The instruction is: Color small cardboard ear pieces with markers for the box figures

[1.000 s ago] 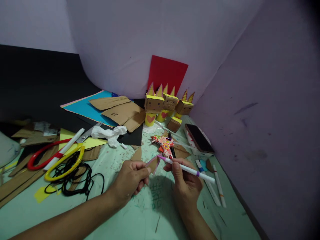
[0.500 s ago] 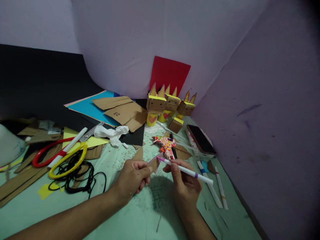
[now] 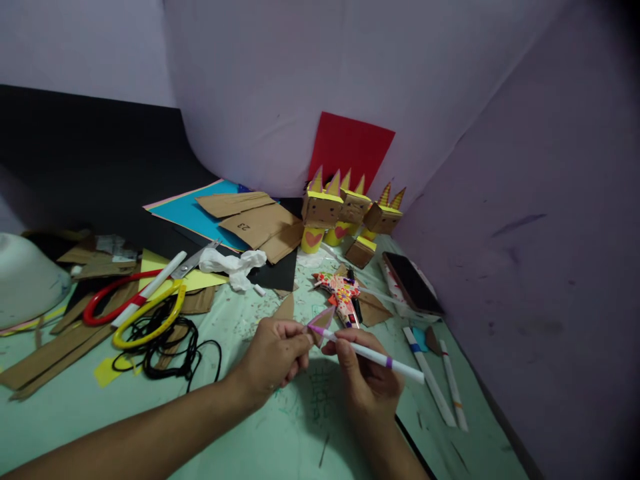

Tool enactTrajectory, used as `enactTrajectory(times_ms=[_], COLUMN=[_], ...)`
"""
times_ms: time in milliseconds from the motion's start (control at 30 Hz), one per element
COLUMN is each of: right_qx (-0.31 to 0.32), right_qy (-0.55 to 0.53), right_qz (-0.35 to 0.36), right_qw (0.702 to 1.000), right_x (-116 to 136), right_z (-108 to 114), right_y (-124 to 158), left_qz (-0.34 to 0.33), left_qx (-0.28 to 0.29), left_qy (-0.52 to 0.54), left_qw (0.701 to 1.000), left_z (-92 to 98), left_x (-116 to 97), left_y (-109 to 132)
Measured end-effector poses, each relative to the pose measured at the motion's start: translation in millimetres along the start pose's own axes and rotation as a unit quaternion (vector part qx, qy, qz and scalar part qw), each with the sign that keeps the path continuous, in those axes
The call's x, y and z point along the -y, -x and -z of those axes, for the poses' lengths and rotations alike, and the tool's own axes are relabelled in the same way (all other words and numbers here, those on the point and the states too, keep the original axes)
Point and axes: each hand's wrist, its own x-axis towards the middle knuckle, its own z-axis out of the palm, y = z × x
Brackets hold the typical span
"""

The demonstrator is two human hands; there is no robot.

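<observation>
Between the thumb and fingers of my left hand (image 3: pixel 277 357) is a small pointed cardboard piece (image 3: pixel 323 325) with purple along its edges. My right hand (image 3: pixel 370 377) grips a white marker (image 3: pixel 375 355) with a purple band, its purple tip at the piece close to my left fingertips. Just beyond the hands lies a glue gun (image 3: pixel 340 291) wrapped in flowery paper. Another pointed cardboard piece (image 3: pixel 285 308) rests on the table behind my left hand.
Several cardboard box figures (image 3: pixel 323 208) with pointed ears stand at the back. Scissors (image 3: pixel 115 300) and tangled black cord (image 3: pixel 170 353) lie left, beside cardboard strips (image 3: pixel 60 360). On the right are a phone (image 3: pixel 413 283) and two markers (image 3: pixel 430 377), near the wall.
The marker tip has moved along the cardboard piece, closer to my left fingertips. The whole view has shifted, so the scene sits slightly further right.
</observation>
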Motion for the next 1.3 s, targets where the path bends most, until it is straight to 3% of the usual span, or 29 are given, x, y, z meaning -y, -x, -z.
enactTrajectory(times_ms=[233,400,600,833,1067,1300], right_qx=[0.007,-0.033,0.012,-0.107,0.042,0.067], right_qy=[-0.028,-0.021,-0.041,-0.151,-0.224,-0.217], right_qz=[-0.024,-0.011,-0.027,-0.155,-0.228,-0.231], right_qw=[0.999,0.999,0.999,0.97,0.947,0.946], right_x=[0.8,-1.5,-5.6,-6.0,-2.8,-6.5], right_z=[-1.0,1.7,2.3,5.6,-3.8,-5.7], right_y=[1.8,-1.3,-1.8,-19.6,-20.6,-22.3], left_qz=[0.011,0.006,0.018,0.011,-0.017,-0.019], left_qx=[-0.004,-0.013,-0.021,-0.009,0.003,0.045], left_qy=[0.012,0.0,0.023,0.055,0.061,0.023], left_qw=[1.0,1.0,0.999,0.998,0.998,0.999], left_z=[-1.1,-0.5,-1.3,3.4,1.2,-3.3], left_x=[-0.5,-1.6,-2.9,1.5,5.3,8.8], left_y=[0.0,0.6,0.2,-3.4,-0.5,5.4])
